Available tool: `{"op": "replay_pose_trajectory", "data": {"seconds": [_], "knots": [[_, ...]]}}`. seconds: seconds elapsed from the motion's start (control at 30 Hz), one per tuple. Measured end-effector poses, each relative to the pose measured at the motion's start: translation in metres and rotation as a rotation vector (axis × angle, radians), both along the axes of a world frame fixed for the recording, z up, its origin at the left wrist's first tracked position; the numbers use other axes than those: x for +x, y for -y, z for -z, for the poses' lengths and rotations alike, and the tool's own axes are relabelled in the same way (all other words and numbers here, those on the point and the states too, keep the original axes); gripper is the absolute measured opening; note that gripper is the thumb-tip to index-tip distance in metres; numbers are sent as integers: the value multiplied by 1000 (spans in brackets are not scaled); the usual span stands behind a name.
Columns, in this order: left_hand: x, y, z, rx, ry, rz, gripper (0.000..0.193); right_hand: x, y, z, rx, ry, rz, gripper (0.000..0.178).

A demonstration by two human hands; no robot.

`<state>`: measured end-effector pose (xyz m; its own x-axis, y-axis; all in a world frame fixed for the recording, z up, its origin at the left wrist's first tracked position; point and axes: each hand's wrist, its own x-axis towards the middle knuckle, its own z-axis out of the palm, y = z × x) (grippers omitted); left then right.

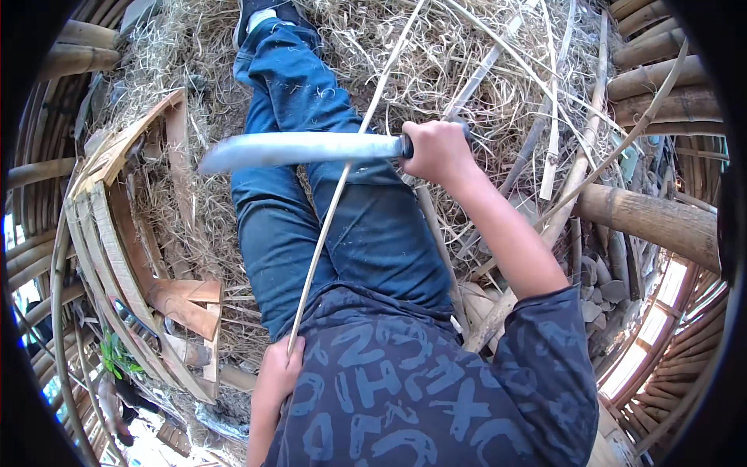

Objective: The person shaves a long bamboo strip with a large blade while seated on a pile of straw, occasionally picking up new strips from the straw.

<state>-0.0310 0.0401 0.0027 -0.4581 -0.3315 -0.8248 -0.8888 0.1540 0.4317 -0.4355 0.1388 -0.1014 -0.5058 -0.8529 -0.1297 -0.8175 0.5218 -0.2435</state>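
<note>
My right hand (437,152) grips the dark handle of a long knife whose broad grey blade (299,149) points left across my thigh. My left hand (278,372) sits low by my hip and pinches the near end of a thin pale bamboo strip (342,183). The strip runs up and to the right, crossing the blade near the handle. My legs in blue jeans (342,226) stretch away over a heap of shavings.
Pale bamboo shavings and split strips (498,70) cover the ground. A curved frame of wooden slats (117,233) lies to the left. Thick bamboo poles (654,218) lie at the right, with more stacked at the upper right.
</note>
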Motion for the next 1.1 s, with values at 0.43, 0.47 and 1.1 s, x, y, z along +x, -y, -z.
{"op": "replay_pose_trajectory", "data": {"seconds": [0.43,0.47,1.1], "knots": [[23,-4,2,-54,-13,23,34,-60,-7,3,223,152,450,25],[24,-4,3,-41,-2,8,33,-36,-4,-2,107,117,313,21],[26,3,4,54,101,-2,48,-17,30,-19,118,285,624,34]]}}
